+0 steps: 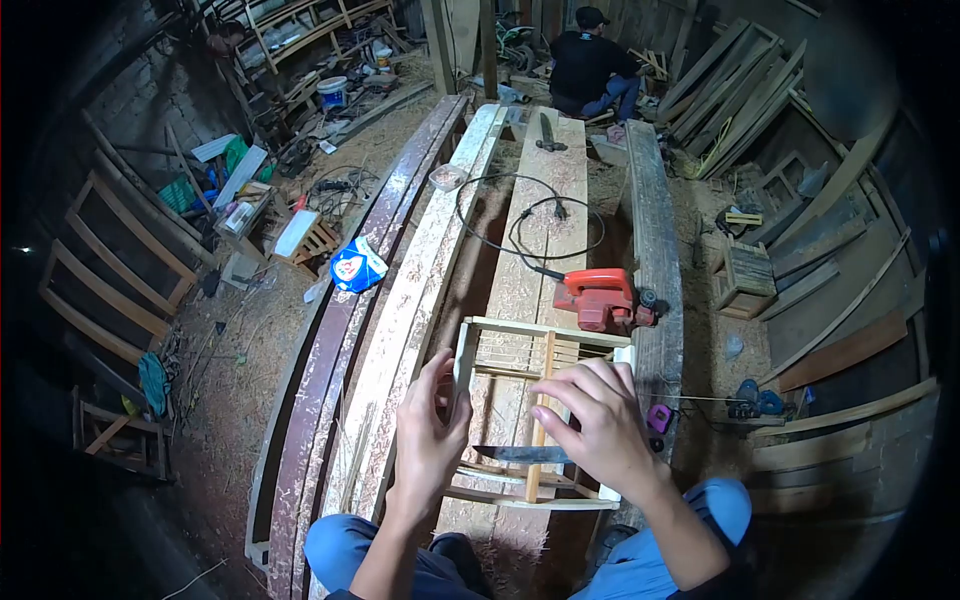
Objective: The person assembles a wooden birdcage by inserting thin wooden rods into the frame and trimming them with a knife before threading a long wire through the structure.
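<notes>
In front of me a small wooden frame with slats [548, 400] rests on the planks between my knees. My left hand [432, 425] is at the frame's left rail, its thumb and fingers curved and apart, with nothing seen between them. My right hand [605, 430] is over the right half of the frame, its fingers bent and the thumb pointing left towards the middle slat. From under that hand a knife [515, 454] points left, its dark blade crossing the frame; the palm hides its handle.
A red power planer [597, 298] with a black cable [515, 243] lies beyond the frame. A blue bag [357, 268] is on the left beam, a purple tape measure [660, 417] on the right. A person in black [592, 70] sits at the back. Shavings cover the planks [520, 270].
</notes>
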Demonstrator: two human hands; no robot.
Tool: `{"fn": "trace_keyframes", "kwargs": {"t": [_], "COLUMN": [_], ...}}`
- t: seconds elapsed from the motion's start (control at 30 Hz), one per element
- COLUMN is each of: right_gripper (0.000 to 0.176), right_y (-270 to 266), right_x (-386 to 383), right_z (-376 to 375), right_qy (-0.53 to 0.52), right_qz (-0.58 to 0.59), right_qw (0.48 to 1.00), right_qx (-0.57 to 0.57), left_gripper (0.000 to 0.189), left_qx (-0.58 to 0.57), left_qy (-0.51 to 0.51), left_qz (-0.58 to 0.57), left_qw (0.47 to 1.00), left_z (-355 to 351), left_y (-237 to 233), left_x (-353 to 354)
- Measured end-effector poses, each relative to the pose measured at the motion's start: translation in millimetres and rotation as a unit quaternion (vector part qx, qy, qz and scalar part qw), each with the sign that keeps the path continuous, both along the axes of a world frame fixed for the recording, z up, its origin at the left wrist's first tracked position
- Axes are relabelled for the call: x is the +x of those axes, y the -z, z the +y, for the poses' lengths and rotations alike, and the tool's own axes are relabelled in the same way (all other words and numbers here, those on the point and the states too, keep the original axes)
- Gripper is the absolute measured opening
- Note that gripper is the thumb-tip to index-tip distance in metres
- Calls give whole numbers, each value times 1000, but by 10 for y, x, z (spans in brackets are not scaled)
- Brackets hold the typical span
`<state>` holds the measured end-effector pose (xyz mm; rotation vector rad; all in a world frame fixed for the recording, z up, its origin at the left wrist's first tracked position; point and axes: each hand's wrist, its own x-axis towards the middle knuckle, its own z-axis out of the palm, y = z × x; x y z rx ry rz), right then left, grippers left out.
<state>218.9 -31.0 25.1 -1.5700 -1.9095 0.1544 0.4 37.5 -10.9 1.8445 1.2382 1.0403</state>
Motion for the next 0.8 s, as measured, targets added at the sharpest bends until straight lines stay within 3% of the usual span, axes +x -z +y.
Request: {"fn": "trace_keyframes", "kwargs": {"t": [0.2,0.33,0.5,0.67,0.8], "right_gripper": [19,16,13,7,14], "right_y": [121,181,191,187,167], "right_x": [-284,-331,-362,-359,-368], "right_z": [247,342,389,430,414], "right_qy": [14,22,26,5,10], "right_qz": [-56,-104,-131,-205,-227], "right_qw": [998,994,991,978,974], "right_qx": [8,1,8,35,1], "left_gripper": [54,52,47,50,51], "left_qx": [41,-17,31,-28,-19], "left_qy": [-3,-7,7,-24,-15], "left_qz": [22,49,21,-25,-2], "left_qw": [999,999,999,999,1000], "left_z": [38,35,102,47,16], "left_y": [144,14,138,189,127], "left_x": [-31,-18,-53,-19,-16]}}
